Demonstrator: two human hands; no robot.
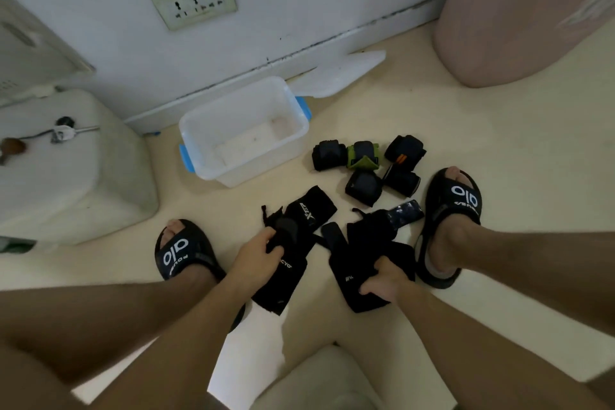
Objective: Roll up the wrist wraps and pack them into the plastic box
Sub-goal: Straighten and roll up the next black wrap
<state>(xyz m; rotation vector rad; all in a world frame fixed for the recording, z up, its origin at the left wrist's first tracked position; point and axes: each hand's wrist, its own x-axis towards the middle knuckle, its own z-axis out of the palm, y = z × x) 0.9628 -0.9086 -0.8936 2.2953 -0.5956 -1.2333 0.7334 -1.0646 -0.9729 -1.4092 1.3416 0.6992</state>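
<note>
A clear plastic box (199, 130) with blue latches stands empty on the floor near the wall. To its right lie several rolled wrist wraps (364, 183), black, one with green trim. Nearer to me, between my feet, are unrolled black wraps. My left hand (254, 258) grips the end of one flat black wrap (283, 280) with white lettering. My right hand (382, 281) grips another loose black wrap (352, 271) that lies crumpled on the floor.
The box's translucent lid (336, 73) leans by the skirting board. A white appliance (66, 170) stands at the left and a pink bin (519, 10) at the back right. My feet in black sandals (181, 255) flank the wraps. A wall socket (193, 0) is above.
</note>
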